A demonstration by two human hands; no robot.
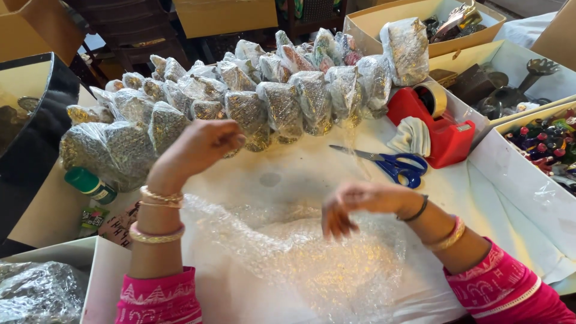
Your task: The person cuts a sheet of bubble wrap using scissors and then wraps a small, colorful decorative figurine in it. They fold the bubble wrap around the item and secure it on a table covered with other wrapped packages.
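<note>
Blue-handled scissors (401,165), red tape dispenser (433,125), green-capped bottle (90,183), pink sleeves (157,298) with white pattern, clear bubble wrap (300,258); wrapped bundles (240,96) look gold-speckled, perhaps.

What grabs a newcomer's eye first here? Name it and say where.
The heap of bubble-wrapped bundles across the back of the table, glinting gold through the plastic. Next, the red tape dispenser at right with blue scissors before it. Near the camera, both hands hover over a bubble-wrap sheet, the left hand raised and the right hand drooping.
</note>
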